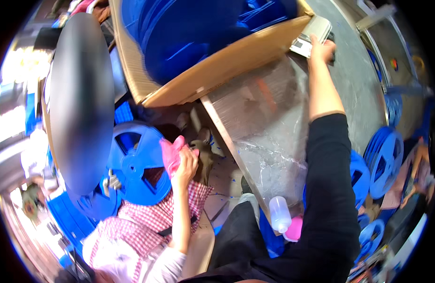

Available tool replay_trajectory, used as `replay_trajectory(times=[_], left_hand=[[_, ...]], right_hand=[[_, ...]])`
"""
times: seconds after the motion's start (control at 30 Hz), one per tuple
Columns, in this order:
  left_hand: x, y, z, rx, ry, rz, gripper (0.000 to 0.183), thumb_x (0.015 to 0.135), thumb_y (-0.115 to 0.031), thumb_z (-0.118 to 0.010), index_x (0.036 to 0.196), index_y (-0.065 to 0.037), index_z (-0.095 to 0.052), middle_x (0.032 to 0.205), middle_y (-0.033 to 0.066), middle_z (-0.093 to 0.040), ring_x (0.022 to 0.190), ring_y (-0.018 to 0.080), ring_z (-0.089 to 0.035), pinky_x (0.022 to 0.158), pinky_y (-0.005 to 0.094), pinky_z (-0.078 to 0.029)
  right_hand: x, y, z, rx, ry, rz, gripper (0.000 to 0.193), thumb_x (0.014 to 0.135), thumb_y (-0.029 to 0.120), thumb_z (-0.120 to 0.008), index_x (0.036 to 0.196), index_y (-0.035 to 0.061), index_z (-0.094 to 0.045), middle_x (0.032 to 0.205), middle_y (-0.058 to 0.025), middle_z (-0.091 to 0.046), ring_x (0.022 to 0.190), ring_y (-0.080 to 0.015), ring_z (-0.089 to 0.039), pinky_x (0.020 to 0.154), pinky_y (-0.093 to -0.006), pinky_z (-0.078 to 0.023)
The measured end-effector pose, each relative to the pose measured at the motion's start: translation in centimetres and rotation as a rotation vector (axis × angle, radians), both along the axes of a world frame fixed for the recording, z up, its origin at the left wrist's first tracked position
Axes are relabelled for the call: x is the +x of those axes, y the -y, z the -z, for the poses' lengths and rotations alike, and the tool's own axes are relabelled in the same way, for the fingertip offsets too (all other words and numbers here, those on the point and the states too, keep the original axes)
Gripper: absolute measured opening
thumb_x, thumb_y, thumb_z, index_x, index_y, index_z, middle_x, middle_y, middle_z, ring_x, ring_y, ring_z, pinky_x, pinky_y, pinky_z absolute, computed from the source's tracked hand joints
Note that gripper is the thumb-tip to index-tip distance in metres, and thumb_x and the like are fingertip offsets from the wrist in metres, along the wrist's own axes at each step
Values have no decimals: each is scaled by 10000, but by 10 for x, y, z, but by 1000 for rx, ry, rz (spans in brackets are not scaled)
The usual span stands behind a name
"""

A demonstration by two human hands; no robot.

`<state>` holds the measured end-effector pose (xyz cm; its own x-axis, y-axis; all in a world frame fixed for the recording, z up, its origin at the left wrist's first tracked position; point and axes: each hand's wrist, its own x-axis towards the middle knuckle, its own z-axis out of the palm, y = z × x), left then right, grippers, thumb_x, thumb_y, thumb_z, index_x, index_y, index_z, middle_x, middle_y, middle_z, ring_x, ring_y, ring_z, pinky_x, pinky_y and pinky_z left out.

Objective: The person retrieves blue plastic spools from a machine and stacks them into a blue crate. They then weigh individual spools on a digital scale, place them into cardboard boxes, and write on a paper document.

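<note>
My right arm, in a black sleeve, reaches to the far right. My right hand (323,49) is closed on a flat, silver-grey boxy device (318,27) with a pale face; its exact kind does not show. The device is beside the corner of a cardboard box (227,61) holding large blue plastic parts (194,33). Below my arm lies a grey metal tabletop (269,137). Near its close corner are a translucent plastic bottle (280,213) and a pink round object (294,229). My left hand is out of view.
At left, a co-worker in a checked apron (151,212) holds a pink cloth (171,155) against a blue reel (135,167). A large, blurred grey rounded object (80,104) stands beyond. More blue reels (385,160) stand at right. Another person's arm (419,162) shows at the right rim.
</note>
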<state>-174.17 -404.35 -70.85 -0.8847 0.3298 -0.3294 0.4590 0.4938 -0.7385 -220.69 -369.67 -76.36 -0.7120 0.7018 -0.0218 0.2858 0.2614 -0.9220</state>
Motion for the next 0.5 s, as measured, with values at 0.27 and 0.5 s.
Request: replay_trajectory(times=[0.27,0.5], left_hand=[[363,13,-285,571,-882,-1438,410,903,-325,-449,1106,-2,-599,1142,170,-611,1012,291,-596,910,400,-460],[630,-35,-473,25,-2168,-2068,465,890,-389,-448,1085,-6,-626,1114,176,-641,952,291,-627,840,383,-498]], right_hand=[[180,-58,-72,93,-170,-72,470,793,161,-729,1132,-83,-513,1066,-205,-620,926,-252,-626,818,-358,-511],[367,-17,-130,-531,-313,61,374,835,101,-614,1112,-133,-523,1103,-208,-588,944,-280,-611,823,-376,-500]])
